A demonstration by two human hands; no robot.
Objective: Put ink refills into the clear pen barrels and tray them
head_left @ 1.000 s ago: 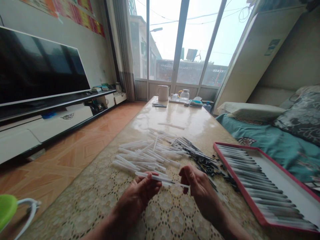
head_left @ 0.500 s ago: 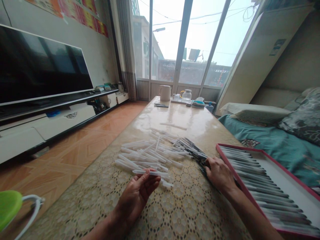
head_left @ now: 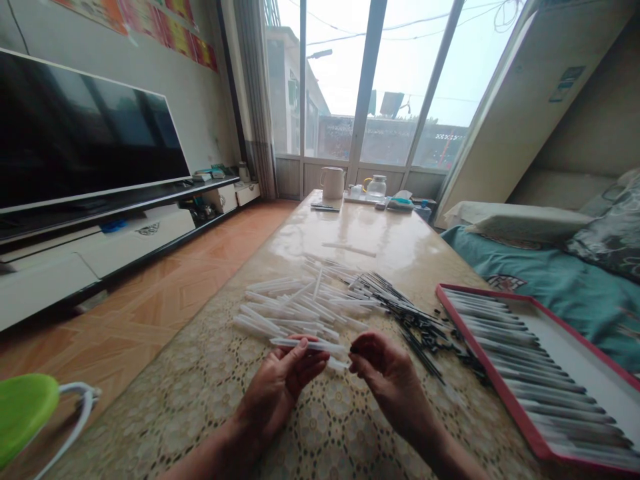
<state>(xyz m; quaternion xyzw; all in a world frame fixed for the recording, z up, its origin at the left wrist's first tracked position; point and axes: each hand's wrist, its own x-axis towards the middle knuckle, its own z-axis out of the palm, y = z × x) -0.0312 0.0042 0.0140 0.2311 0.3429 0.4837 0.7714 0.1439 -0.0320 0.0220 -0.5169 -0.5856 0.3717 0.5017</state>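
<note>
My left hand grips a white translucent pen barrel between thumb and fingers, its far end pointing right. At that right end my right hand is closed in a pinch on a small black pen plug, mostly hidden by the fingertips. Whether the plug touches the barrel, I cannot tell. Behind my left hand lies a loose heap of white pen barrels. Thin dark refills fan out to its right, and a scatter of small black plugs lies beyond my right hand.
A red-rimmed box on the right of the patterned table holds a row of pens. Far back stand a beige kettle, a glass jug and a tissue pack. A green stool is at the left.
My right hand has moved left from the black plugs and refills to the end of the barrel, bringing a small black plug. My left hand still holds the barrel.
</note>
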